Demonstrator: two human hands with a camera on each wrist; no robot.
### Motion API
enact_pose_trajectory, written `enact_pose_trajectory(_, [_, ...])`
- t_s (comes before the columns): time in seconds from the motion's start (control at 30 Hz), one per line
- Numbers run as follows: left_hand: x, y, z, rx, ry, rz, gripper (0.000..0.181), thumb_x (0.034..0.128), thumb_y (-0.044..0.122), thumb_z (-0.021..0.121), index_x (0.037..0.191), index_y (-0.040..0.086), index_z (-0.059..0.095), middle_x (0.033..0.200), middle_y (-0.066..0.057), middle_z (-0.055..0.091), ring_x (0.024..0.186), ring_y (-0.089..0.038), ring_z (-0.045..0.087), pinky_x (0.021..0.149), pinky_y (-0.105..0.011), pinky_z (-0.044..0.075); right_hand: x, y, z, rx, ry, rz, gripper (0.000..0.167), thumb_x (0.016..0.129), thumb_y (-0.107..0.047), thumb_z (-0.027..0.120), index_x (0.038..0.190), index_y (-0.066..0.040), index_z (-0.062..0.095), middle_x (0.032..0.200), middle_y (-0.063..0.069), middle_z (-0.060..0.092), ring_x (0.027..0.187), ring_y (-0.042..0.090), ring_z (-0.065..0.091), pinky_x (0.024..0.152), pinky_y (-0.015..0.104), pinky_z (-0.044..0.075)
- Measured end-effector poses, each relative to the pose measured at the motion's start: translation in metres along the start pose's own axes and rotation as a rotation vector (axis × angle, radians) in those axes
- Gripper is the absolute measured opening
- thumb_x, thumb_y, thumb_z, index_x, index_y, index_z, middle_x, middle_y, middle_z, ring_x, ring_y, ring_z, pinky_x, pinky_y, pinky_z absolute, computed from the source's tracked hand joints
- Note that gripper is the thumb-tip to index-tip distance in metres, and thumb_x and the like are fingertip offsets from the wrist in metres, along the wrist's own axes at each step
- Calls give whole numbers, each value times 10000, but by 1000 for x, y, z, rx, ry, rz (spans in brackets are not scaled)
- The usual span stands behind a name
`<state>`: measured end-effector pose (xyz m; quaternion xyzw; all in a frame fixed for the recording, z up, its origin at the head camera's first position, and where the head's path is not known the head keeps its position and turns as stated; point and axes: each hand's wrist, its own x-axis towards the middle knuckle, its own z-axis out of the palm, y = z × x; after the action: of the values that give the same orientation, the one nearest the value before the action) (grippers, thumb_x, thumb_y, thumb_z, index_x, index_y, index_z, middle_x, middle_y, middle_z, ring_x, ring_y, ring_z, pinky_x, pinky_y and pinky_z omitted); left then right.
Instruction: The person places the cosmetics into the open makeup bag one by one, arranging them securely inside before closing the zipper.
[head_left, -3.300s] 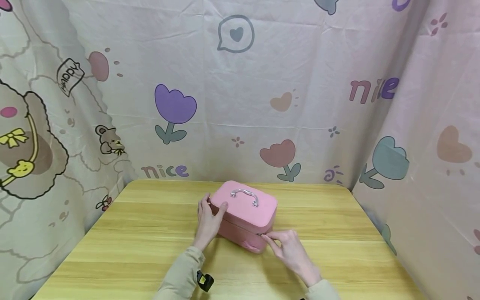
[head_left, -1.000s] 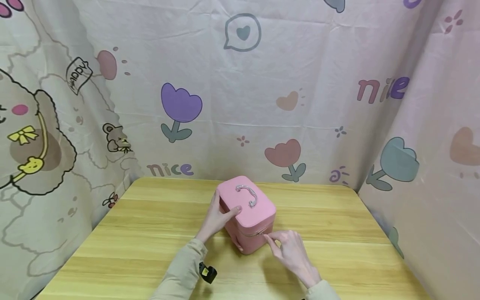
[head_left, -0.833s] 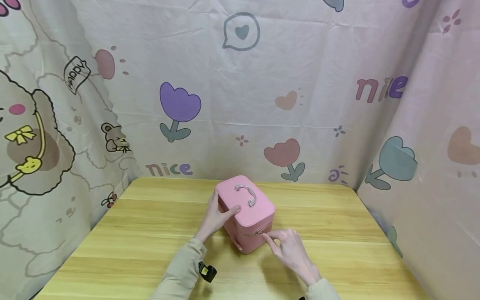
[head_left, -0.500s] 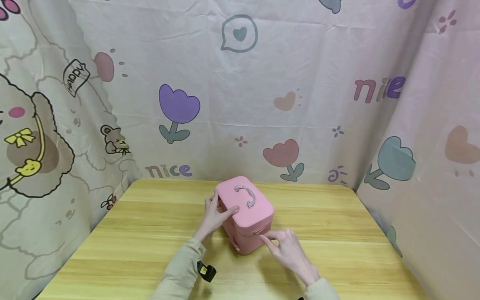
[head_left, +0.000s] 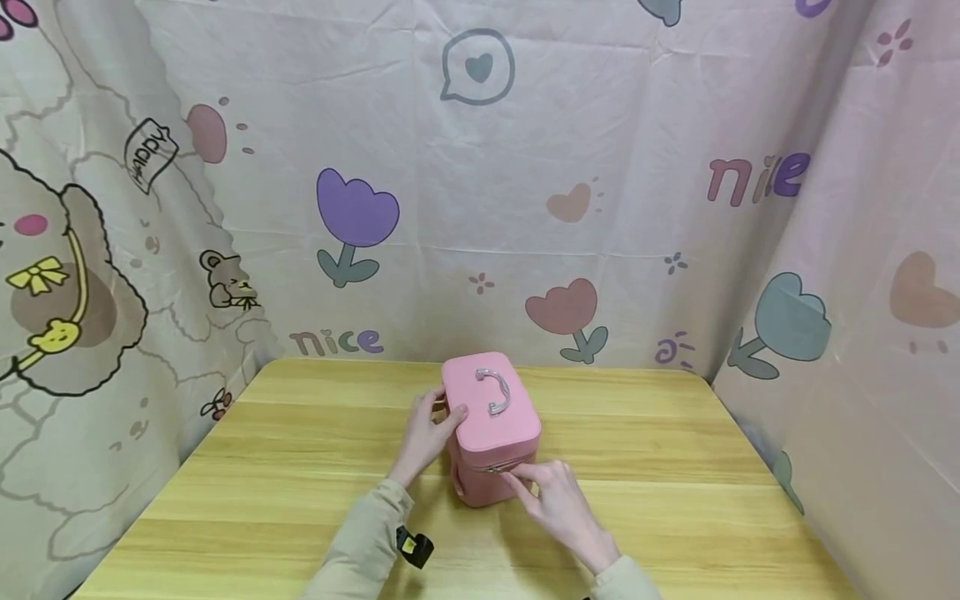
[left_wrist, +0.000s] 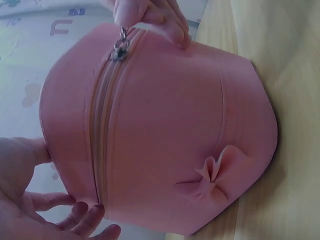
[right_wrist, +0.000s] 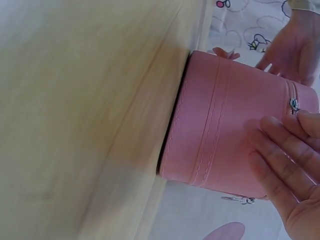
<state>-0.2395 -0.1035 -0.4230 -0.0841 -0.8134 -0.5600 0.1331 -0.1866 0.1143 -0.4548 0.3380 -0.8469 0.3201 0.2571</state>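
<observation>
A pink cosmetic case (head_left: 491,429) with a silver lid handle (head_left: 506,392) stands upright on the table, a short end towards me. My left hand (head_left: 423,433) holds its left side, thumb on the lid edge, fingers along the side. In the left wrist view the bare zipper track (left_wrist: 100,135) runs round below the lid, and a pink bow (left_wrist: 215,177) sits on the long side. My right hand (head_left: 558,504) pinches the pull of the zipper slider (left_wrist: 120,52) at the near end. A second zipper pull (right_wrist: 240,200) hangs at another side in the right wrist view.
The wooden table (head_left: 675,500) extends around the case. Behind it and at both sides hangs a patterned cloth (head_left: 450,208). A black wrist camera (head_left: 415,547) sits at my left cuff.
The case has turned clockwise on the table, its long bow side swinging from the front round to the left. My right hand has shifted left with the zipper pull, from the corner along the short end.
</observation>
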Motion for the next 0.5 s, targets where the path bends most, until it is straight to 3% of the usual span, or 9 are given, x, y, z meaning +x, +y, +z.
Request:
enact_pose_trajectory(0.2, [-8, 7, 2, 164, -11, -25, 726, 929, 311, 691, 1480, -76, 419, 1319, -285, 522, 1195, -396, 559, 1011, -547, 487, -2, -1, 1, -11, -30, 31, 81, 889, -118, 737, 816, -120, 770, 543, -69, 624, 493, -186, 190, 426, 39, 211])
enact_pose_trajectory(0.37, [-13, 8, 4, 126, -37, -57, 812, 885, 364, 752, 1493, -41, 397, 1423, -275, 480, 1301, -414, 521, 1123, -573, 418, -1, -2, 3, -45, -20, 18, 115, 883, -124, 744, 768, -139, 751, 524, -113, 572, 501, -176, 180, 441, 34, 187])
enact_pose_trajectory(0.5, [-11, 7, 3, 42, -41, -19, 725, 908, 261, 742, 1459, -84, 421, 1463, -322, 474, 1336, -468, 507, 1140, -578, 403, 1, -4, 5, -44, -12, 0, 127, 879, -120, 745, 752, -122, 747, 504, -107, 544, 506, -171, 188, 453, 26, 191])
